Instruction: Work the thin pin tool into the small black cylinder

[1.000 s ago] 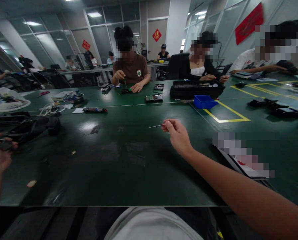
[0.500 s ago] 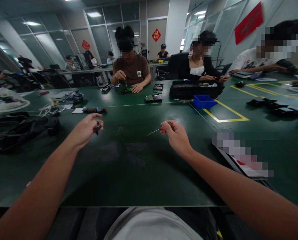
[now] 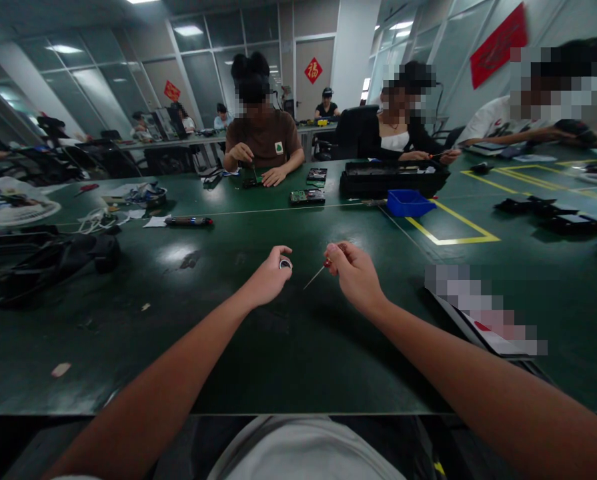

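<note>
The person's two bare hands meet near the middle of the frame, above a big dark green bench (image 3: 258,373). The right hand (image 3: 354,273), just right of the middle, has its grip closed on a thin tool (image 3: 314,277). The tool has a red handle and a skinny metal stick, and the stick slants down to the left. Its tip is near the left hand (image 3: 269,281) but apart from it. The left hand, in the middle of the frame, has its grip curled around a small round thing (image 3: 285,265) with a shiny pale edge (it is too small to tell what it is). A black case (image 3: 53,267) lies on the bench at the left side of the frame. Above and to the left of the hands, a dark stick-shaped thing (image 3: 190,221) lies by some white paper (image 3: 156,222). A green circuit board (image 3: 307,197) lies flat just above the middle of the frame. To the right of it is a blue bin (image 3: 411,204), in front of a long black tray (image 3: 394,181). A white booklet (image 3: 498,333) lies at the lower right, partly blurred. At the top middle, a person in a brown shirt (image 3: 284,133) sits across the bench and works on something small.
</note>
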